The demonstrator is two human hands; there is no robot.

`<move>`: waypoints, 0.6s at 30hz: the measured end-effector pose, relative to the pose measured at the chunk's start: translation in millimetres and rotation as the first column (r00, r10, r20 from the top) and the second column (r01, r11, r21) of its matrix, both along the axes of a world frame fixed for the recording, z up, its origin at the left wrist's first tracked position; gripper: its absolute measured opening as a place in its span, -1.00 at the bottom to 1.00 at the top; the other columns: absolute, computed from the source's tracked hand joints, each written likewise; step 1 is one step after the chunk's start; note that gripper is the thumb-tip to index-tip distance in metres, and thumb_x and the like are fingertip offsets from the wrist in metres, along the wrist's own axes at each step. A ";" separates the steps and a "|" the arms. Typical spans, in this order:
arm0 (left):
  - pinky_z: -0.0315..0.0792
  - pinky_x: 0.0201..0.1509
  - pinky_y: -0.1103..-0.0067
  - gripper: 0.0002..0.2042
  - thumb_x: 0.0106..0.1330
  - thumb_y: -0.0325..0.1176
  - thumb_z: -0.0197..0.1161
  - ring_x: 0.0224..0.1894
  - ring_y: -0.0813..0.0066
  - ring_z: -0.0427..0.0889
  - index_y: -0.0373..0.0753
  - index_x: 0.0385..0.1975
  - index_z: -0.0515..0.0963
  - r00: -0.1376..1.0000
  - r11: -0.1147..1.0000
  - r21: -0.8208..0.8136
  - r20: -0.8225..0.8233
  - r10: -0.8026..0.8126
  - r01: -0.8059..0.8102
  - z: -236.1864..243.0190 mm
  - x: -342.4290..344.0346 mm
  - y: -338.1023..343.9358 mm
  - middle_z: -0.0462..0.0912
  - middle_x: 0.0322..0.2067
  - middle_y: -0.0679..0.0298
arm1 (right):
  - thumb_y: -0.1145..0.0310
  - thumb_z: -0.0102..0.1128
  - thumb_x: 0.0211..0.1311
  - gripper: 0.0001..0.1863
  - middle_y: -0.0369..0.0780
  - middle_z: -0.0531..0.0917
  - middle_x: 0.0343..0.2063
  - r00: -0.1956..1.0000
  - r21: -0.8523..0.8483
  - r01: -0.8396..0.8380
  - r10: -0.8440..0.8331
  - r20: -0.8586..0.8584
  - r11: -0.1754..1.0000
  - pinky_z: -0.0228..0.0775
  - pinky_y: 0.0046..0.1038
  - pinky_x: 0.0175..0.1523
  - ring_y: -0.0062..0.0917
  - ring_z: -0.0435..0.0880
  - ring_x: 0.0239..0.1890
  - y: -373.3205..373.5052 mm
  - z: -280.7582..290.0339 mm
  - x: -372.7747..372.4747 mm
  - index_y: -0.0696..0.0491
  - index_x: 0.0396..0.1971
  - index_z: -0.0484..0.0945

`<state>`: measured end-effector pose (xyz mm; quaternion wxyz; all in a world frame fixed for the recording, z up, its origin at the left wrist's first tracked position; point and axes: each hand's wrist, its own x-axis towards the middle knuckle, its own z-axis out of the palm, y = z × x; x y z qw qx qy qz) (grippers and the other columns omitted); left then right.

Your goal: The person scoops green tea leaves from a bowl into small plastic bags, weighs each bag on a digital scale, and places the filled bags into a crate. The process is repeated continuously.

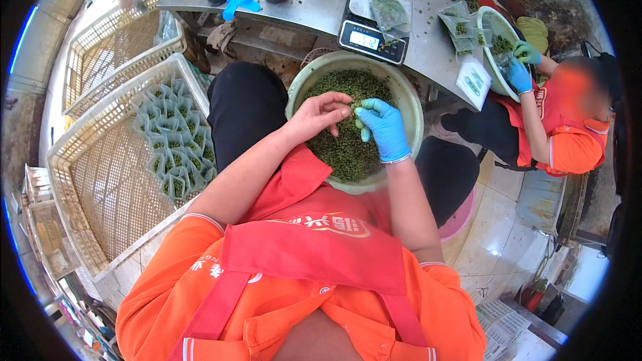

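the bowl (408, 103) sits on the person's lap, just below the edge of the table (314, 7). it is pale green and full of small green bits (344, 150). both hands are over the bits, close together near the middle of the bowl.

the left hand (317, 117) is bare. its fingers are bent and the tips are pinched together on a small clump of the bits. the right hand (384, 127) wears a blue glove. its fingers are curled and its tips meet the left fingertips at the same clump. it is too small to tell which hand really has hold of it.

just past the bowl, on the table, is a scale (371, 27) with a clear bag (389, 12) of green bits lying on its top. more bags (458, 23) lie to the right of it.

to the person's left is a white crate (100, 187) with many small filled packs (175, 140) lined up in it. another crate (110, 47) is behind it.

on the right sits another person in orange, with blue gloves (520, 75), beside a second bowl (498, 33).
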<state>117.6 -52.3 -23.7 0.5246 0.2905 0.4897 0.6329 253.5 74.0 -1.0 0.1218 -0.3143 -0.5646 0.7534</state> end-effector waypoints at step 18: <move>0.46 -0.40 0.70 -0.78 0.25 -0.35 0.17 -0.56 0.61 0.56 -0.35 -0.21 0.48 0.991 0.989 -0.066 0.007 -0.131 0.131 1.3 -6.7 -0.9 0.63 -0.35 0.20 | 0.43 0.10 0.15 -0.95 -0.38 0.39 -0.74 0.956 -0.398 0.152 -0.237 -0.174 0.905 0.05 -0.68 -0.74 -0.73 0.25 -0.82 -2.4 -3.2 3.4 0.06 -0.46 0.47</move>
